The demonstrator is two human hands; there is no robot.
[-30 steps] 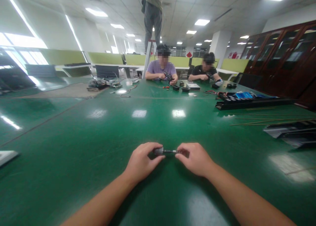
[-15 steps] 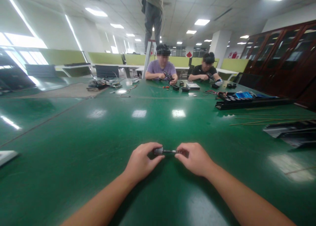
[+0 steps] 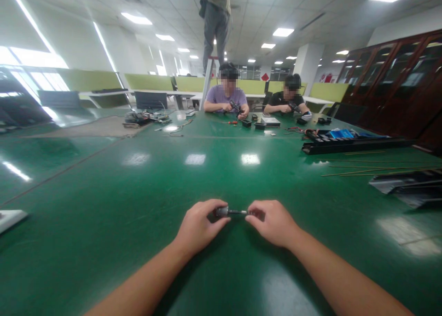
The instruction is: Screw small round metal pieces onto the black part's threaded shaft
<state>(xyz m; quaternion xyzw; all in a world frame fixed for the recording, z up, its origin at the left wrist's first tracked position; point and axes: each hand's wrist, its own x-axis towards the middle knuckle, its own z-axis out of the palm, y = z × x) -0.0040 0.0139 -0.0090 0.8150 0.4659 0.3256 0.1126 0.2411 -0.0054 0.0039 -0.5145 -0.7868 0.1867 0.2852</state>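
Observation:
A small grey cylindrical piece with a thin dark rod (image 3: 237, 212) lies level between my two hands, just above the green table. My left hand (image 3: 200, 224) curls its thumb and fingers round the thick grey end. Opposite it, my right hand (image 3: 271, 221) pinches the far tip of the rod, which has a light section beside the fingertips. Whatever sits inside the right fingers is mostly hidden, and the piece's exact kind is too small to make out.
Around us is a glossy green table (image 3: 165, 178). A white object (image 3: 10, 220) sits at the left edge. Dark metal channels (image 3: 407, 185) and thin rods (image 3: 373, 168) lie at right. Two people (image 3: 226, 95) work across the table; another person (image 3: 217, 21) stands on a ladder behind.
Both hands keep the same hold on the grey piece. The view has shifted very slightly, and the person on the ladder has moved a little.

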